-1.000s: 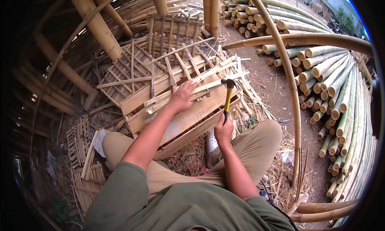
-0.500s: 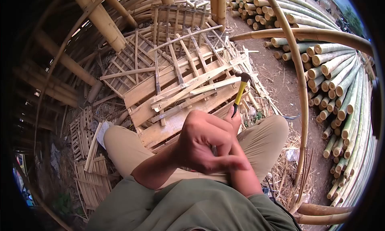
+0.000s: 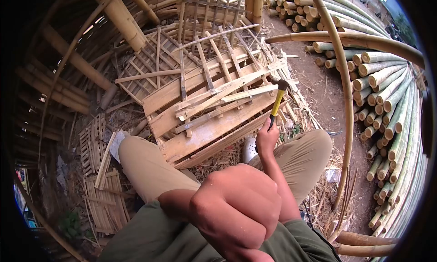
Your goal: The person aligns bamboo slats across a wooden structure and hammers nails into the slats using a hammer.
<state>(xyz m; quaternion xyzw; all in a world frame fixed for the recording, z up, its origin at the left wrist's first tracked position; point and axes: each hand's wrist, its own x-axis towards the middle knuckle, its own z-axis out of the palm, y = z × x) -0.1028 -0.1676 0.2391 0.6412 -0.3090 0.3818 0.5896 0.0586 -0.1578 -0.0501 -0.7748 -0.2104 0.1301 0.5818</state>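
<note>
My right hand is wrapped round the lower handle of a hammer with a yellow and black grip, its dark head up beside the ends of the wooden strips. Close to the camera, in front of my chest, my left hand is raised with its fingers curled; whatever lies inside them is hidden. Beyond both hands rests a wooden crate or stack of boards, with loose pale strips lying across its top.
Slatted wooden panels lie behind the boards, and smaller ones at the left. Cut bamboo poles are piled at the right, behind a curved upright pole. A white shoe stands between my knees on shavings.
My left hand has let go of the strips on the boards and come back close to the camera, its fingers now curled. The hammer has shifted slightly right and up in the view.
</note>
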